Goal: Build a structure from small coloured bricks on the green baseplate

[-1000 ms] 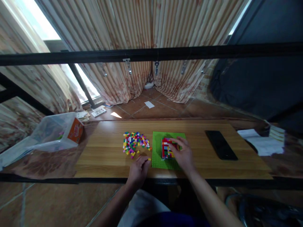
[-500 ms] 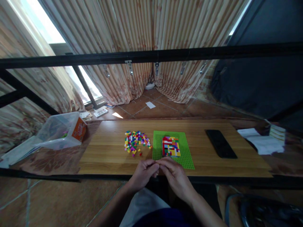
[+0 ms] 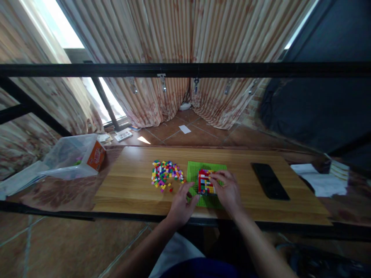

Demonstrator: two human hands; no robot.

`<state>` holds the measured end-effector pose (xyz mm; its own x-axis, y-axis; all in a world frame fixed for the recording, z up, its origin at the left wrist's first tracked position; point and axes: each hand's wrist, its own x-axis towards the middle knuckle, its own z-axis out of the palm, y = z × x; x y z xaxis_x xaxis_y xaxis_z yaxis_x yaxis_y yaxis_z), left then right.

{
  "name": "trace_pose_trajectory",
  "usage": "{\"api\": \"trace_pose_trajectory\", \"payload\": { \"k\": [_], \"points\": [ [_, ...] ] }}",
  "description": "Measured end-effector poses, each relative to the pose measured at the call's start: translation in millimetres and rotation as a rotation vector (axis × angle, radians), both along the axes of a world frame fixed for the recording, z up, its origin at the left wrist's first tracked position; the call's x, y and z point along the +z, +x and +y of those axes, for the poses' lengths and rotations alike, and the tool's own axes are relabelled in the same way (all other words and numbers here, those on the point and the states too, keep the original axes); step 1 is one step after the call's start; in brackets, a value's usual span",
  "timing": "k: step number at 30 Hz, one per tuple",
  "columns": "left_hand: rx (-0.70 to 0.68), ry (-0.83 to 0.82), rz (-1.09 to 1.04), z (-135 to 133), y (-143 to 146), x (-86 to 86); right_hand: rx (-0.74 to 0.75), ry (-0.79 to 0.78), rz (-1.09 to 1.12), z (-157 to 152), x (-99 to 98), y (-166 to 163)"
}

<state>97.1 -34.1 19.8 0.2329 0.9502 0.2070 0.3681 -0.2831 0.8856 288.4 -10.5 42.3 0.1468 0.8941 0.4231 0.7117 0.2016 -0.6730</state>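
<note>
A green studded baseplate [image 3: 192,166] lies on the wooden table, bearing a rectangular build of multicoloured toy bricks [image 3: 204,181]. Over the right part of that build, my right hand [image 3: 229,192] is closed, thumb and forefinger pinched on a small toy brick that the fingertips mostly hide. My left hand [image 3: 182,204] rests by the plate's near left edge, its fingers curved and apart with nothing seen between them. Left of the plate is a loose heap of small coloured bricks [image 3: 165,172], with a few strays on its near side.
A black phone [image 3: 269,180] lies to the right on the table [image 3: 130,185]. Beyond the left end stands a clear plastic bin [image 3: 72,154] with an orange label. White papers [image 3: 315,179] sit past the right end. A black rail [image 3: 185,70] crosses in front of the curtains.
My hands were together at the table's near edge and have parted. The right moved forward and right onto the brick build; the left opened and stayed near the plate's left corner.
</note>
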Motion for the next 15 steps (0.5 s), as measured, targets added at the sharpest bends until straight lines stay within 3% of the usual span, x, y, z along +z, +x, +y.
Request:
{"api": "trace_pose_trajectory", "payload": {
  "k": [8, 15],
  "points": [
    [-0.082, 0.085, 0.160, -0.4, -3.2, -17.1, 0.010, -0.034, -0.043, 18.3, -13.8, -0.5],
    [-0.093, 0.112, 0.187, -3.6, -1.2, -11.3, 0.017, -0.152, 0.120, 28.0, -14.2, 0.2]
  ]
}}
